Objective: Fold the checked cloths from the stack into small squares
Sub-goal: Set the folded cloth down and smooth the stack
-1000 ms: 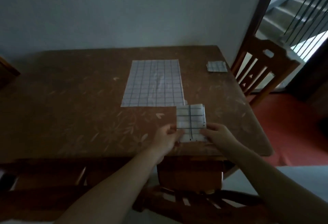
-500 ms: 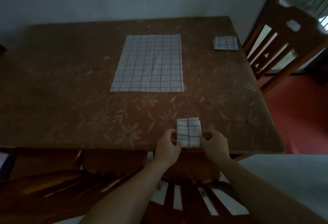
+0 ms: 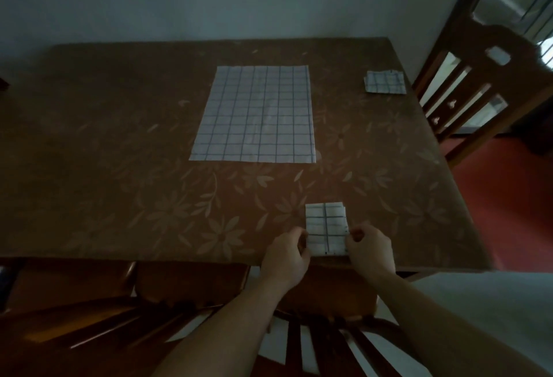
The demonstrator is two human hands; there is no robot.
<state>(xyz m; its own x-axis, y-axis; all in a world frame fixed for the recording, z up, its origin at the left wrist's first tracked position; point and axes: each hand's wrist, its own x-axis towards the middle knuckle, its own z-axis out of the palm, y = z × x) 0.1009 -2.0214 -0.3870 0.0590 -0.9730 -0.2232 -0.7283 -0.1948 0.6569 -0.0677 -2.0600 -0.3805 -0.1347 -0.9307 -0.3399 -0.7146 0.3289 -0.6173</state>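
From the head view, your left hand and your right hand sit at the near edge of the table, one on either side of the folded cloth. Your left grip is closed in a pinch on the cloth's left edge, fingers curled in beside it. Your right grip is likewise closed, thumb and fingers curled onto the cloth's right edge near its lower corner. The folded cloth is a small checked packet, a little taller than wide, lying flat on the table with its near edge right at the table's lip and several layers showing at its upper right corner.

Further back, near the middle of the table, the stack of checked cloths lies spread flat, a large white rectangle with dark grid lines, well apart from your hands. At the far right corner of the table lies a finished square, slightly uneven at its edges; you cannot tell how many cloths are in it.

The table wears a brown covering with a pale flower print. A wooden chair stands at the table's right side, and another chair back shows beneath your forearms.
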